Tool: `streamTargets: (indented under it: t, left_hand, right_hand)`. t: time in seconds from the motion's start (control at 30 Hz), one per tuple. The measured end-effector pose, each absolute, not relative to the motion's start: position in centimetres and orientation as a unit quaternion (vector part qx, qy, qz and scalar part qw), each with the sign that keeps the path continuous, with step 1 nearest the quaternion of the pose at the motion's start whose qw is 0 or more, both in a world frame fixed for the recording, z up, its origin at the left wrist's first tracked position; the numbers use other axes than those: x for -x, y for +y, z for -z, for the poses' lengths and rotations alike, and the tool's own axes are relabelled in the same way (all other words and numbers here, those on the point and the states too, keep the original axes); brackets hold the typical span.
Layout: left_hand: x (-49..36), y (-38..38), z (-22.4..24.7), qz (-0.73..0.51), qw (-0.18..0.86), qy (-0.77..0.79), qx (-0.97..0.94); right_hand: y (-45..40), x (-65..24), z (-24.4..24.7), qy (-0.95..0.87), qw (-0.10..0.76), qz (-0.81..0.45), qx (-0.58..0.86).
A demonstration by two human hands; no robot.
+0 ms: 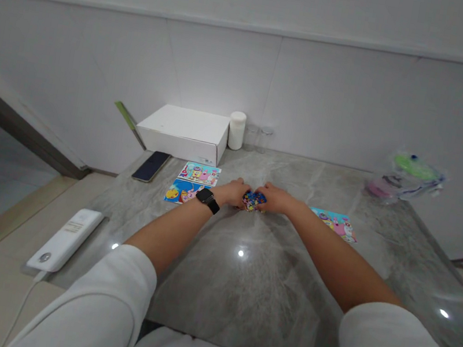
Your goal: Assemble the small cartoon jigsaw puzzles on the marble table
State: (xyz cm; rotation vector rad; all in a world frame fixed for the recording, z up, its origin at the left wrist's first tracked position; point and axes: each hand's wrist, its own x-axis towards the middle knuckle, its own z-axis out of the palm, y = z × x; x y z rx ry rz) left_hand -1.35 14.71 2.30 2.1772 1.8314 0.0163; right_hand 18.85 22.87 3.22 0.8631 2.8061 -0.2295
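A heap of small multicoloured pieces (254,201), mostly blue with yellow and red, lies in the middle of the grey table; the pieces are too small to name. My left hand (236,192), with a black watch (208,199) on its wrist, curls round the heap's left side. From the right, my right hand (274,198) curves its fingers over the other side. Both hands press the pieces together between them, and some fingertips are hidden. Two cartoon picture cards, an upper one (200,173) and a blue one (178,191), lie beside my left hand. Another cartoon card (340,225) is partly under my right forearm.
A white box (183,130), a white bottle (236,131) and two clear glasses (264,140) stand along the wall. At left lie a phone (151,166) and a white power bank (66,241) with a cable. A clear plastic bag (406,180) sits at the back right.
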Motion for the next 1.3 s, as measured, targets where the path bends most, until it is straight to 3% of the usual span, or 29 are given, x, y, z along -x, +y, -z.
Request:
streamTargets:
  t: [0.23,0.47,0.67,1.3]
  left_hand:
    - [0.7,11.3,-1.7,-0.096,0.073,0.637,-0.761]
    - [-0.6,10.8,-1.2,-0.106,0.046,0.662,-0.741]
    - [-0.3,9.0,-0.9,-0.167,0.014,0.627,-0.761]
    - [0.7,2.8,-1.3,-0.129,0.006,0.626,-0.769]
  right_hand:
    - [22.2,-23.3,-2.5,0.936,-0.046,0.082,-0.338]
    - [21.5,-25.0,-0.8,0.942,-0.037,0.074,-0.324]
    - [20.4,-26.6,0.2,0.943,-0.082,0.069,-0.315]
    - [15.8,-25.1,1.0,0.920,-0.186,0.017,-0.344]
